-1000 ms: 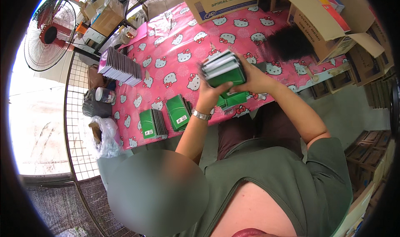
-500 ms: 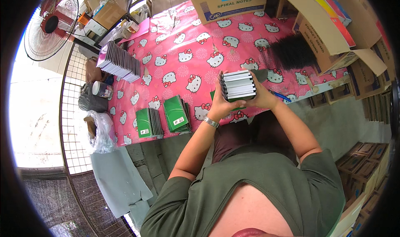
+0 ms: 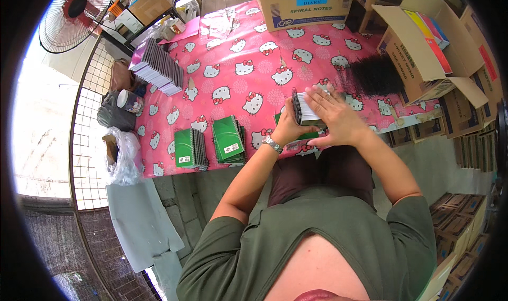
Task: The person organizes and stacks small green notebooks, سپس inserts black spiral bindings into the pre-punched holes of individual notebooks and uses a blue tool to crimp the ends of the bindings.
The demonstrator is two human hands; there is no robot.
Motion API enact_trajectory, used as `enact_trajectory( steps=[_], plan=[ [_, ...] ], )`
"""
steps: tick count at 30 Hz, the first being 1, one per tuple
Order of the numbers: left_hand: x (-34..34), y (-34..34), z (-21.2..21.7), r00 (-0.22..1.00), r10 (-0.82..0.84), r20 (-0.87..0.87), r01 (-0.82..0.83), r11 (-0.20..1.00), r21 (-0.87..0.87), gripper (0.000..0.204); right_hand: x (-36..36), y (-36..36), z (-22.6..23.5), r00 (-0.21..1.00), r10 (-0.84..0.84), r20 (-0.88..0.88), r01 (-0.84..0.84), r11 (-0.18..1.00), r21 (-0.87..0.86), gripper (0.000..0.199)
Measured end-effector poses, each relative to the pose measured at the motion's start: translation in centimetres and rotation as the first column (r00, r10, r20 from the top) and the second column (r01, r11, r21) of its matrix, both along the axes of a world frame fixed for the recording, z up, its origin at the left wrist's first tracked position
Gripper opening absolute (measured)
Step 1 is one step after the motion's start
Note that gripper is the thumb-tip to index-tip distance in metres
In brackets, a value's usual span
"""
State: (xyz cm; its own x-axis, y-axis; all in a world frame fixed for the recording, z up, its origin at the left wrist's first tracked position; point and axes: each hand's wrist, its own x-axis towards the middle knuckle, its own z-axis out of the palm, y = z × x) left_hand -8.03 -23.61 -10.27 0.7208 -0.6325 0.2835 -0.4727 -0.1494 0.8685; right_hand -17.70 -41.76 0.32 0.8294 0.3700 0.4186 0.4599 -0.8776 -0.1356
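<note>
A thick stack of spiral notebooks stands on edge near the table's front, white page edges up and black coils along its left. My left hand is closed around its left side, a metal watch on the wrist. Across its top and right side lies my right hand, palm flat and fingers stretched, hiding much of the pages. Beneath the hands shows part of a green notebook. To the left lie two small piles of green spiral notebooks, a left pile and a right pile.
A row of purple-covered spiral notebooks stands at the table's left. Black wire coils lie heaped on the right beside an open carton. A closed carton stands at the back. A plastic bag hangs at the left edge; a fan is beyond.
My right hand has shifted from the stack's right side onto its top and flattened. The left hand stays on the coil side. The whole view has shifted slightly.
</note>
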Motion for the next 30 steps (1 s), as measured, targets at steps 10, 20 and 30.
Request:
enact_trajectory(
  steps=[10,20,30],
  plan=[
    [0.8,0.7,-0.2,0.988,-0.071,-0.134,0.056,0.992,-0.113,0.114,1.2,-2.3,-5.5,0.863,0.076,-0.5,0.275,0.759,0.59,0.089],
    [6.3,19.2,10.7,0.769,0.227,-0.597,-0.28,0.96,0.004,0.072,10.9,14.2,1.6,0.85,0.172,-0.499,0.236,0.721,0.651,0.097],
    [10.1,40.9,10.3,0.475,0.692,-0.543,-0.389,0.719,0.576,0.058,15.5,36.5,-2.5,0.374,0.605,-0.703,0.614,0.406,0.676,0.071]
  ],
)
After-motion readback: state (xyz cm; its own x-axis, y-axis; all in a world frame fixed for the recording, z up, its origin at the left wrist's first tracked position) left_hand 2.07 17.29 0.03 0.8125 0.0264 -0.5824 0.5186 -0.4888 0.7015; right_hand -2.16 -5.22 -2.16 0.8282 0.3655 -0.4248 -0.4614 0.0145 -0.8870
